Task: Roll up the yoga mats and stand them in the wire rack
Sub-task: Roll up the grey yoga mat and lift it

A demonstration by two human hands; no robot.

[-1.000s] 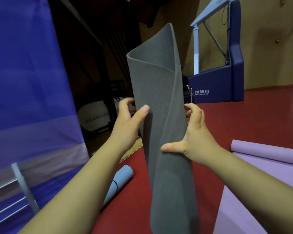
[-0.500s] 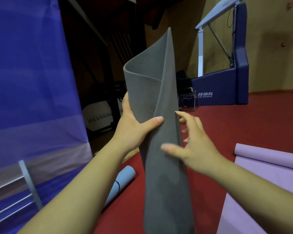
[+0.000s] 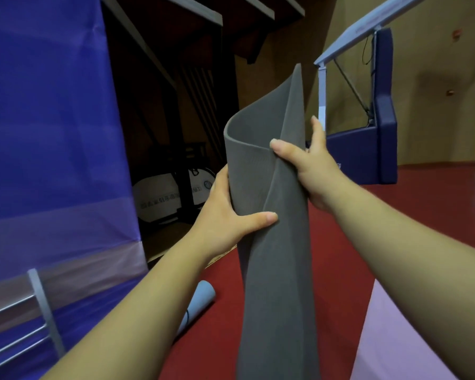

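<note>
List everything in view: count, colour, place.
grey mat: 1, grey, centre, held upright off the floor, loosely rolled
light blue mat: 1, light blue, rolled, lying on the floor lower left of centre, partly behind the left forearm
lilac mat: 1, lilac, lying flat on the floor, lower right
floor: 1, red, lower half
padded panel: 1, blue-purple, left side
metal bars: 1 set, grey, lower left corner
padded stand: 1, navy, right background
round boards: 2 seen, white with print, dark recess behind
left hand: 1, grips the grey mat at mid-height, thumb across the front
right hand: 1, grips the mat's upper right edge, thumb in front, fingers behind
</note>
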